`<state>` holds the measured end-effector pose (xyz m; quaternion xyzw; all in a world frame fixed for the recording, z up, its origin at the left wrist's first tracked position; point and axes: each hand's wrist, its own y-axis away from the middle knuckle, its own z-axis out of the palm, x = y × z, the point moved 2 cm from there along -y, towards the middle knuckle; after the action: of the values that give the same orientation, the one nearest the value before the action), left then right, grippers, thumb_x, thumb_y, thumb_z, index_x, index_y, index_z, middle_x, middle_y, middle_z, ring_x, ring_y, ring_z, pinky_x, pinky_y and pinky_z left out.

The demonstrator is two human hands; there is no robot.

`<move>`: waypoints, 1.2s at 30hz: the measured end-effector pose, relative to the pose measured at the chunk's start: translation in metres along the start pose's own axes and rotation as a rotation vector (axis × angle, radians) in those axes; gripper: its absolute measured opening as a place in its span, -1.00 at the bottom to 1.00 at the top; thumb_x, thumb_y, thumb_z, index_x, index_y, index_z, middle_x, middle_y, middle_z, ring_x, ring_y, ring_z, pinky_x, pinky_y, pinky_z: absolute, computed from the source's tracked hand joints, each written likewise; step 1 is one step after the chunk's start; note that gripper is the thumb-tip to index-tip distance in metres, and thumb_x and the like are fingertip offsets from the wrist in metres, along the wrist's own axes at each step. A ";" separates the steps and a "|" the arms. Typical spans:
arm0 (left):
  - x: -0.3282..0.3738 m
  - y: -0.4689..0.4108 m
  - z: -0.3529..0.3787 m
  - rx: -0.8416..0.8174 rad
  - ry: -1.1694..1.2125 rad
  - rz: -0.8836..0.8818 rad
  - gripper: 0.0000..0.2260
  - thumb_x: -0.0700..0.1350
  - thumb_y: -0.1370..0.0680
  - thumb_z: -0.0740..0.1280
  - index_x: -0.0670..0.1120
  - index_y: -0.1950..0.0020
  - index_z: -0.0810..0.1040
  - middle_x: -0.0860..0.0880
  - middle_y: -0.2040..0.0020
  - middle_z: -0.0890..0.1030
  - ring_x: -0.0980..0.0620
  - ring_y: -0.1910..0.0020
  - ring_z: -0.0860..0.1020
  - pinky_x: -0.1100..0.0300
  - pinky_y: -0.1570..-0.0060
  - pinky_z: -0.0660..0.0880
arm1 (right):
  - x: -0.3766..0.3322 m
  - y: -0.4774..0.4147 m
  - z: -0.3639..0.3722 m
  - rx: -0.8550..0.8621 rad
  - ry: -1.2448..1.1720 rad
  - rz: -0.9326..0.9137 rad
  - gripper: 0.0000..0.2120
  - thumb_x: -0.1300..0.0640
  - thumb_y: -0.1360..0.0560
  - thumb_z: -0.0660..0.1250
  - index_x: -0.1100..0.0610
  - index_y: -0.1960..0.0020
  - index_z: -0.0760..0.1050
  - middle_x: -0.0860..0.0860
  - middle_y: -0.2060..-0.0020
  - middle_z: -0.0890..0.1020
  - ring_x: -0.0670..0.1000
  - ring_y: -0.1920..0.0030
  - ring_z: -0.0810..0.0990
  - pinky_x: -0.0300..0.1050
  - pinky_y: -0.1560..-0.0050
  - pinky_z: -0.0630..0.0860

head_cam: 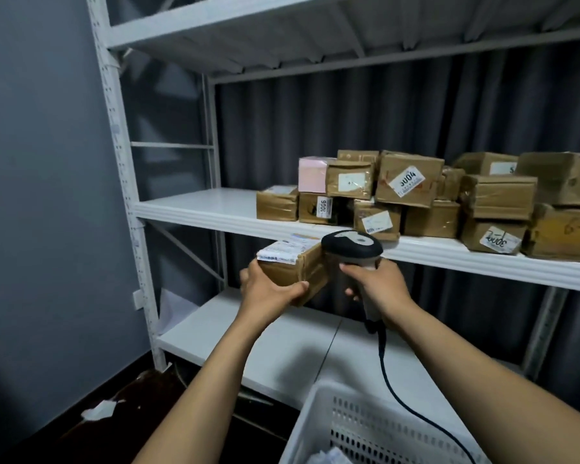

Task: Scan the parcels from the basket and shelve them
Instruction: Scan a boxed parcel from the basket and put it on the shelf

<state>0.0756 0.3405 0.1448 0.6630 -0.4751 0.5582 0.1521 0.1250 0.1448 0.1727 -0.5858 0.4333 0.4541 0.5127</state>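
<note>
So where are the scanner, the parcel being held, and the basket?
scanner (350,251): head view, on its dark head.
held parcel (292,271): head view, on its brown side.
basket (315,413): head view, on its white rim.

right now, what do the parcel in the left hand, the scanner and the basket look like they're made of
Parcel in the left hand: likely brown cardboard, creased, under glossy tape; white paper label on top.
Scanner: hard plastic, it seems, matte dark head with a pale grey inset.
Basket: white moulded plastic, walls pierced with rows of holes.
</note>
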 end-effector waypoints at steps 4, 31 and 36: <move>0.006 -0.038 -0.013 0.201 -0.034 -0.034 -0.06 0.12 -0.27 0.56 -0.09 -0.51 0.18 -0.15 -0.40 0.30 -0.11 -0.40 0.32 0.04 -0.40 0.30 | -0.013 -0.018 0.008 0.014 0.072 -0.033 -0.80 0.13 -0.43 0.49 0.15 -0.02 0.60 0.04 0.22 0.67 0.01 0.44 0.60 -0.16 0.40 0.51; -0.004 -0.202 0.064 0.153 -0.513 0.186 -0.32 0.13 -0.50 0.37 -0.12 -0.50 0.20 -0.29 -0.54 0.01 -0.29 -0.51 0.03 -0.10 -0.47 0.10 | -0.012 -0.105 0.002 0.071 0.140 -0.095 -0.84 0.16 -0.44 0.48 0.17 0.03 0.58 0.05 0.24 0.67 0.01 0.50 0.54 -0.18 0.46 0.46; -0.011 -0.200 0.062 0.090 -0.736 0.410 -0.34 0.16 -0.56 0.27 -0.10 -0.56 0.15 -0.19 -0.58 -0.02 -0.19 -0.54 0.01 -0.04 -0.51 0.04 | -0.013 -0.110 0.003 0.068 0.167 -0.114 -0.88 0.17 -0.43 0.48 0.16 0.08 0.58 0.05 0.32 0.63 0.03 0.49 0.53 -0.19 0.47 0.47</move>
<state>0.2734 0.4001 0.1804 0.7160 -0.5947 0.3232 -0.1710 0.2294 0.1592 0.2085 -0.6276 0.4555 0.3590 0.5194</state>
